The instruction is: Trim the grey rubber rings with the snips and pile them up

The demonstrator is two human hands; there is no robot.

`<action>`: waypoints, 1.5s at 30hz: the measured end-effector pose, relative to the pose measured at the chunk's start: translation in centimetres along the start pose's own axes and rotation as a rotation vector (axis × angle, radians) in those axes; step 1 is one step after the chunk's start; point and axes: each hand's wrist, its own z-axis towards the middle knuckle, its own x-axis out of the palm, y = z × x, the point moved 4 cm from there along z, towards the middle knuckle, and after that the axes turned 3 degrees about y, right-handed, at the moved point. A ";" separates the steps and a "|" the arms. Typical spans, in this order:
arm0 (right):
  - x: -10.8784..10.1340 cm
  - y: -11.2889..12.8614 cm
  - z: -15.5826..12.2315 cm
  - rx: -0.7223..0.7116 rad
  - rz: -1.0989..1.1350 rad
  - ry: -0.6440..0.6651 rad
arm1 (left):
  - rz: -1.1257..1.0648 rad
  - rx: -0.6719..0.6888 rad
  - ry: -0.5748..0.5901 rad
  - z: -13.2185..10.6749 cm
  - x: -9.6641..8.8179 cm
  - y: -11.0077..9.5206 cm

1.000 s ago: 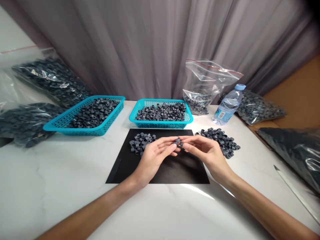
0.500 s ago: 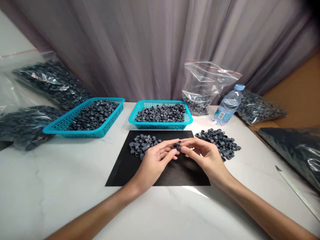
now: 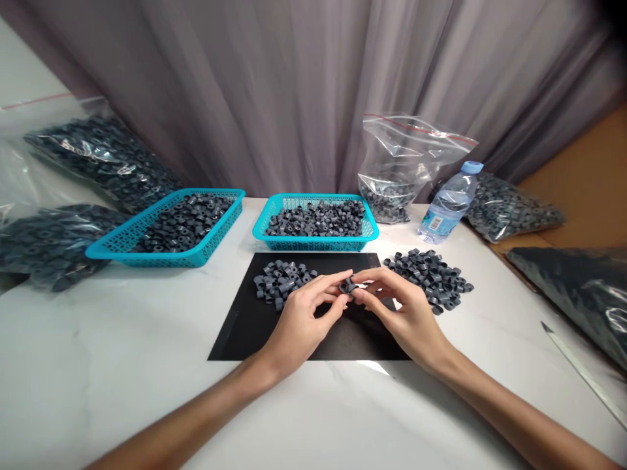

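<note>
Thumb tips of the left hand (image 3: 306, 320) and right hand (image 3: 411, 310) are brought a touch closer together than a second ago, and the small dark grey pieces (image 3: 347, 287) between them look slightly turned. So, with those pieces as the clock's middle and 12 toward the curtain (image 3: 294, 98): they're held over the black mat (image 3: 245, 333), pinched by thumb and index from both sides. Remaining fingers are loosely curled behind, partly hidden. Whether one piece or two is gripped can't really be told.

At 9 o'clock a loose pile (image 3: 281, 284) is kept within the mat's edges, just beside the left fingers. At 3 another heap (image 3: 434, 277) is spread past the mat's right edge, near the right hand, so that side is kinda tight. The far edge is nearly met by a teal basket (image 3: 316, 239) at 11, filled with similar pieces; a second basket (image 3: 151, 258) is parked at 10. Most elbow room is given by the white tabletop (image 3: 122, 339), from 6 round to 8. A water bottle (image 3: 448, 205) is stood at 2, well apart from the hands.
</note>
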 end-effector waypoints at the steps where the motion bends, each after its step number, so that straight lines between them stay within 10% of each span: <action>1: 0.0 0.0 0.0 -0.006 -0.009 -0.001 | -0.001 0.002 0.004 0.0 0.0 0.0; 45: 0.2 0.5 -0.5 0.010 -0.133 0.011 | -0.084 0.091 -0.057 0.1 -0.1 0.8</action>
